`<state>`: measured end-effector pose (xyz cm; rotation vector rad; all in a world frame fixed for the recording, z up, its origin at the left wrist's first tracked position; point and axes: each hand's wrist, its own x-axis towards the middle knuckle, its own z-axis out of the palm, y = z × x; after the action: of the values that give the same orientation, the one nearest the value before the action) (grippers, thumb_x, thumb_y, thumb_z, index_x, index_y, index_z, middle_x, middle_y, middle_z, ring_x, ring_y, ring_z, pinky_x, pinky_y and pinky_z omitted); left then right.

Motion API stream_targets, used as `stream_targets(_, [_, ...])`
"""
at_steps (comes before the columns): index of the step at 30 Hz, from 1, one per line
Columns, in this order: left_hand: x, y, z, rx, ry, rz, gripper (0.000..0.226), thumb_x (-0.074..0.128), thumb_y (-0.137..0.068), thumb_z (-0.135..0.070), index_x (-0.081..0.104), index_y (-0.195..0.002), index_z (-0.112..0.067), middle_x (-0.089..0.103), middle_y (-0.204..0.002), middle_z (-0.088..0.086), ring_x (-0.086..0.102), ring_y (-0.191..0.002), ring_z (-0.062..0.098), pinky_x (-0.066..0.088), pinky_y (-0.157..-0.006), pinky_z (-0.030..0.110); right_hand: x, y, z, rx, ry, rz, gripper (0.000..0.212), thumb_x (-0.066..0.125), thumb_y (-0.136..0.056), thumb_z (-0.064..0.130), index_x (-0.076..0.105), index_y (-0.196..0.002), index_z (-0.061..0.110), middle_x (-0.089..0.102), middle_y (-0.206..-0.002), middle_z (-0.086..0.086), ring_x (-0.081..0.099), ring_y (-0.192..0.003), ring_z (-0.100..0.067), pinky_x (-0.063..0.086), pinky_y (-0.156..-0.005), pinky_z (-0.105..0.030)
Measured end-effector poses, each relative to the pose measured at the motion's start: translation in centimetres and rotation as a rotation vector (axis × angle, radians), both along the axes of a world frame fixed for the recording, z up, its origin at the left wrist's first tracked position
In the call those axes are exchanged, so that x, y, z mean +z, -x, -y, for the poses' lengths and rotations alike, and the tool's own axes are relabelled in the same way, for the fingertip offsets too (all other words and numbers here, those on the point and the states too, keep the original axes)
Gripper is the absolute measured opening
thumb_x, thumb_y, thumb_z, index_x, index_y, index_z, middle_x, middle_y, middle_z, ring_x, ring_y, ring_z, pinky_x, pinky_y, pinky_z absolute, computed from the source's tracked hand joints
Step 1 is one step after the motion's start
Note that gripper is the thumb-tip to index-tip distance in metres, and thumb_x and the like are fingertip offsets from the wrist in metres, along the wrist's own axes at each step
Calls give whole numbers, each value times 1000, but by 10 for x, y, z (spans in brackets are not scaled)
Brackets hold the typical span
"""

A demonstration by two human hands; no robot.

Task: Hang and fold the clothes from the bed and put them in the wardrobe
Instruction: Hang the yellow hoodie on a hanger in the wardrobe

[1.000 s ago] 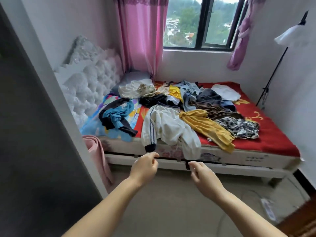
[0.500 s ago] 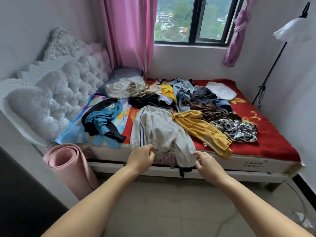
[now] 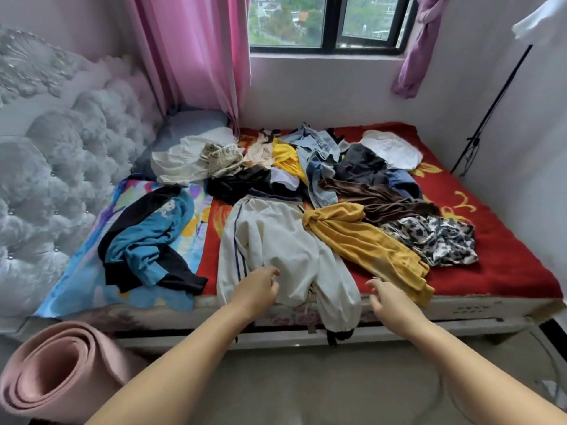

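Both arms are stretched out toward the bed (image 3: 506, 289), and the target looks like the cream trousers (image 3: 276, 250) with the dark side stripe, lying nearest the edge with one leg spilling over the mattress side. That makes them the easy first pick from the clothes pile (image 3: 322, 179), which spreads across the red blanket up to the window wall. The left hand (image 3: 256, 286) sits over the trousers' lower part, fingers loosely curled, tips at the cloth; I can't tell whether it has pinched any fabric, and it seems to hold nothing yet. The right hand (image 3: 388, 299) hovers just beside the hanging leg, near the mustard garment (image 3: 365, 240), fingers relaxed and spread, empty. Palms face down, wrists level, forearms angled inward. My guess: a two-handed lift at the cuffs is coming. No wardrobe is in view, so nothing is put away here.
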<state>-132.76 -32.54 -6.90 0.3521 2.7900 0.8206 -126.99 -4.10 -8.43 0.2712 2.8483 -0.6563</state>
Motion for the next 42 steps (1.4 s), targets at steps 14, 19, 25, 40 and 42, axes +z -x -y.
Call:
stream_targets(14, [-78, 259, -103, -7, 45, 124, 38, 40, -95, -18, 52, -131, -17, 59, -123, 5, 57, -104, 21, 39, -73, 27, -87, 251, -114, -55, 3, 173, 48, 41, -96, 22, 37, -144, 17, 50, -137, -8, 54, -116, -22, 47, -94, -35])
stream_targets(19, [-123, 335, -151, -68, 62, 218, 38, 40, -94, -17, 53, -130, -17, 57, -124, 4, 54, -111, 21, 44, -87, 32, -127, 331, -135, -32, -21, 302, 50, 39, -97, 20, 31, -146, 15, 42, -142, -11, 47, -125, -27, 44, -97, -39])
stream_targets(25, [-219, 431, -190, -103, 89, 242, 38, 43, -95, -22, 47, -133, -19, 50, -124, 6, 50, -113, 24, 46, -87, 37, -202, 421, -137, -78, -87, 257, 62, 48, -97, 26, 18, -151, 21, 15, -157, -8, 20, -142, -29, 29, -111, -40])
stream_targets(40, [-363, 531, -208, 129, -145, 321, 38, 41, -75, 7, 53, -105, -14, 56, -107, 8, 52, -97, 27, 43, -74, 35, -329, 496, -165, -341, -138, 160, 33, 47, -98, 30, 51, -129, 19, 41, -134, -10, 39, -124, -29, 36, -104, -46])
stream_targets(42, [-341, 526, -210, 190, -236, 343, 32, 40, -76, 6, 51, -96, -17, 58, -90, 6, 53, -84, 27, 40, -62, 34, -318, 497, -161, -415, 44, 89, 24, 46, -99, 24, 52, -121, 17, 48, -122, -8, 47, -112, -27, 41, -95, -40])
